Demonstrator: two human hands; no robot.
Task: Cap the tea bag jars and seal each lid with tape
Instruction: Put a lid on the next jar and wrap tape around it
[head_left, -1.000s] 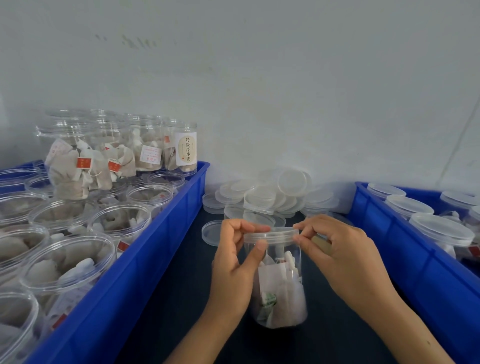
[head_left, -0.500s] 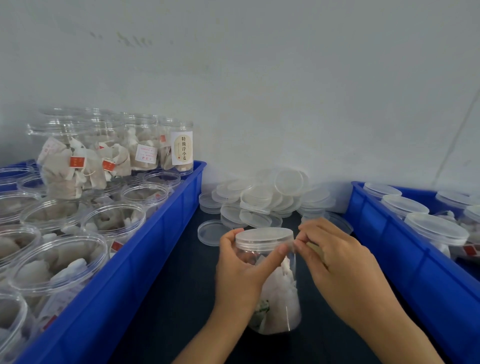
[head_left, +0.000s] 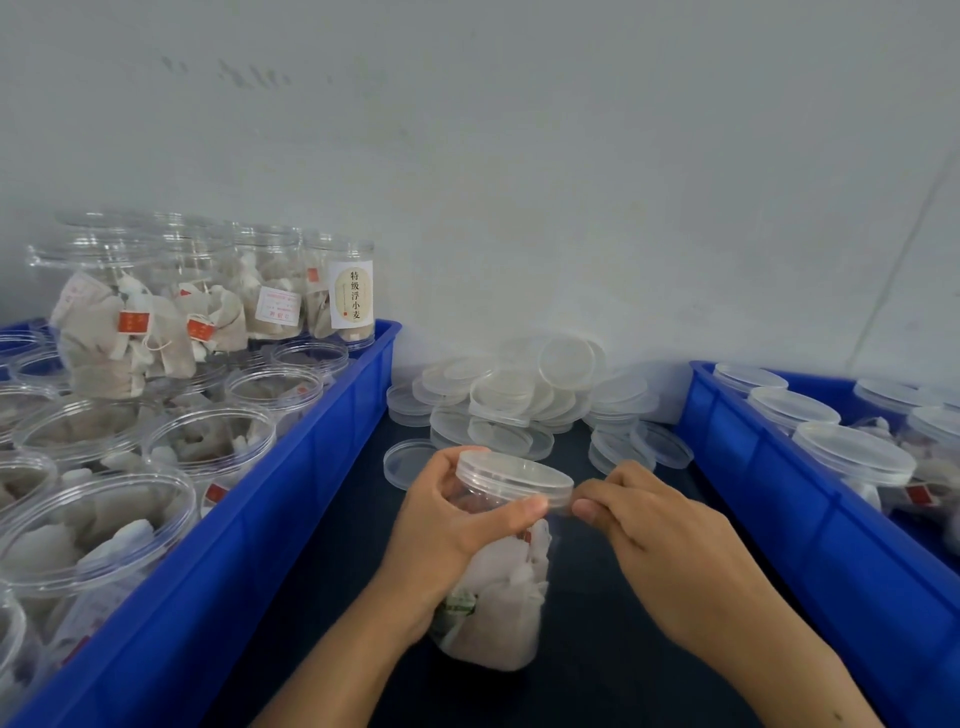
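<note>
A clear tea bag jar (head_left: 498, 613) stands tilted on the dark table between two blue bins. A clear lid (head_left: 514, 475) sits on it. My left hand (head_left: 452, 535) grips the jar just under the lid, with the thumb across the front. My right hand (head_left: 660, 540) is at the lid's right rim with its fingers curled. Thumb and fingertip pinch what looks like a clear strip of tape (head_left: 560, 506) there. The tape roll is not visible.
The blue bin (head_left: 291, 499) on the left holds several open jars of tea bags (head_left: 208, 436), with more jars stacked behind (head_left: 156, 322). The blue bin (head_left: 779, 519) on the right holds capped jars (head_left: 852, 452). A pile of loose lids (head_left: 519, 395) lies by the wall.
The jar has tilted with its top toward me and shifted slightly nearer. My left thumb has slid across the front under the lid, and my right fingers have closed in at the rim.
</note>
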